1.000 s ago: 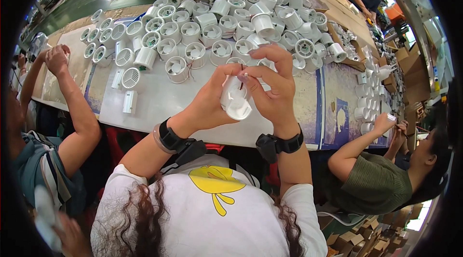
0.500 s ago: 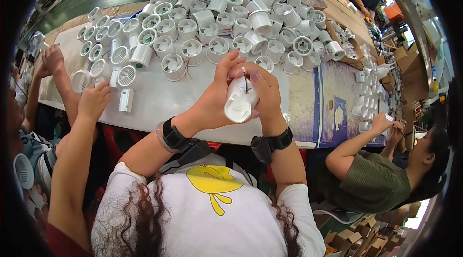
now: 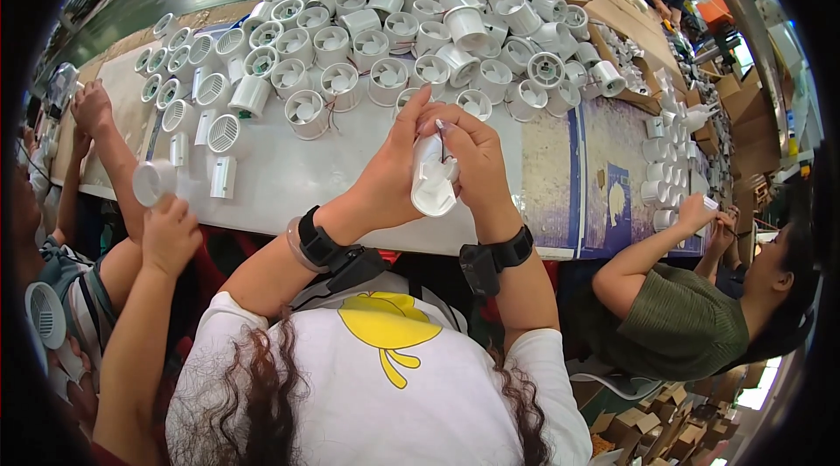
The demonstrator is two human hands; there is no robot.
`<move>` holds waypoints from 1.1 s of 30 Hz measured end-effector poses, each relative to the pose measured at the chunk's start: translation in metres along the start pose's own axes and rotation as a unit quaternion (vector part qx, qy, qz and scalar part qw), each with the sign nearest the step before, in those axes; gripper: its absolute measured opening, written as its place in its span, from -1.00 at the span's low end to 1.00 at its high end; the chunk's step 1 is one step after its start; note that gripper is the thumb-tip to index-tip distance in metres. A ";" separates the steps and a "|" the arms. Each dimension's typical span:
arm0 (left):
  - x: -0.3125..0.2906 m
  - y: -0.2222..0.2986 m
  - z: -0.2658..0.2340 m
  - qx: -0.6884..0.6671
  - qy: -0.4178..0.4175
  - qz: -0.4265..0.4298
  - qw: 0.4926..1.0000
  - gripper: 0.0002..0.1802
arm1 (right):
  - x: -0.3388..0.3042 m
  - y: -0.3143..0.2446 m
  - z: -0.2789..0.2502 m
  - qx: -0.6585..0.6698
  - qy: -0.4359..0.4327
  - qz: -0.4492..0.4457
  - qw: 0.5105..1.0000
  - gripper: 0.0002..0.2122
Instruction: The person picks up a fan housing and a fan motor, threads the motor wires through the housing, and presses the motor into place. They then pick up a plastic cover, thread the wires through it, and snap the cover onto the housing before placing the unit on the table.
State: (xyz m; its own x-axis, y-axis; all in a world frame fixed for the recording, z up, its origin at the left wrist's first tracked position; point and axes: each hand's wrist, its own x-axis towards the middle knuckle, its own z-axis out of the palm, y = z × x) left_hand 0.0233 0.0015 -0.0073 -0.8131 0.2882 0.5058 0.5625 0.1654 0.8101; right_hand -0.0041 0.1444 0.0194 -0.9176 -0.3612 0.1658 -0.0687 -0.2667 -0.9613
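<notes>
The left grip (image 3: 385, 182) is closed around the left side of a white plastic housing (image 3: 434, 190), and the right grip (image 3: 481, 160) closes on it from the other side, with the fingers meeting near its far end. The housing is held above the near edge of the bench (image 3: 289, 173), in front of the chest, its rounded open end tilted toward the wearer. A dark wire (image 3: 444, 144) runs along its top and ends in a small pale connector (image 3: 439, 125) by the right fingertips. Each wrist carries a black strap (image 3: 509, 247). Beyond the hands lies a large heap of white fan housings (image 3: 385, 46), many showing blades, some with wires. To the left stand grille-faced cups (image 3: 227, 137) and a small white block (image 3: 223, 177). Also on the left, a co-worker's hand (image 3: 171, 234) is at a blurred white cup (image 3: 154, 181); whether it touches is unclear. At right, a person in a green shirt (image 3: 687, 322) sits near rows of white cylinders (image 3: 656, 172).
</notes>
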 end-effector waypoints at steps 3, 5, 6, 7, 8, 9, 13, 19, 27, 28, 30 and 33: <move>-0.001 0.000 0.001 -0.015 0.002 0.002 1.000 0.23 | 0.001 0.000 0.001 -0.007 0.008 -0.001 1.000 -0.82; -0.001 0.000 0.001 -0.025 0.001 -0.009 1.000 0.22 | 0.000 0.000 0.002 -0.011 0.011 -0.001 1.000 -0.83; -0.001 0.001 0.001 -0.031 0.001 -0.015 0.999 0.21 | 0.000 0.001 0.002 -0.008 0.017 0.006 1.000 -0.83; -0.001 0.001 0.001 -0.031 0.001 -0.015 0.999 0.21 | 0.000 0.002 0.002 -0.005 0.024 0.013 1.000 -0.83; -0.002 0.001 0.001 -0.028 0.003 -0.019 0.999 0.20 | 0.000 0.003 0.002 -0.002 0.031 0.020 0.999 -0.83; -0.002 0.001 0.002 -0.026 0.006 -0.023 0.999 0.20 | 0.000 0.004 0.003 -0.002 0.031 0.021 0.999 -0.83; -0.005 -0.005 0.002 0.003 0.012 -0.025 1.000 0.18 | 0.001 0.007 0.003 -0.003 0.035 0.045 0.998 -0.83; -0.005 -0.005 0.000 0.005 0.020 -0.020 1.000 0.16 | 0.004 0.013 0.002 -0.005 0.031 0.032 0.999 -0.85; 0.001 -0.001 -0.005 -0.009 0.011 -0.014 1.000 0.11 | 0.006 0.009 0.007 0.035 0.032 0.010 0.999 -0.90; 0.000 -0.001 -0.005 -0.020 0.007 -0.019 1.000 0.11 | 0.006 0.009 0.008 0.033 0.036 0.004 0.999 -0.90; -0.001 -0.001 -0.005 -0.042 -0.001 -0.030 0.999 0.10 | 0.007 0.010 0.006 0.037 0.030 0.010 0.999 -0.91; 0.001 0.002 -0.008 -0.052 -0.011 -0.042 0.998 0.10 | 0.007 0.010 0.002 0.047 0.019 0.022 0.998 -0.91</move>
State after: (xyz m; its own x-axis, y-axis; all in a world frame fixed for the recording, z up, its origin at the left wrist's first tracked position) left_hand 0.0226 -0.0053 -0.0033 -0.8523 0.2990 0.4291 0.4733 0.0917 0.8761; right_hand -0.0107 0.1376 0.0112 -0.9330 -0.3415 0.1135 0.0079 -0.3347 -0.9423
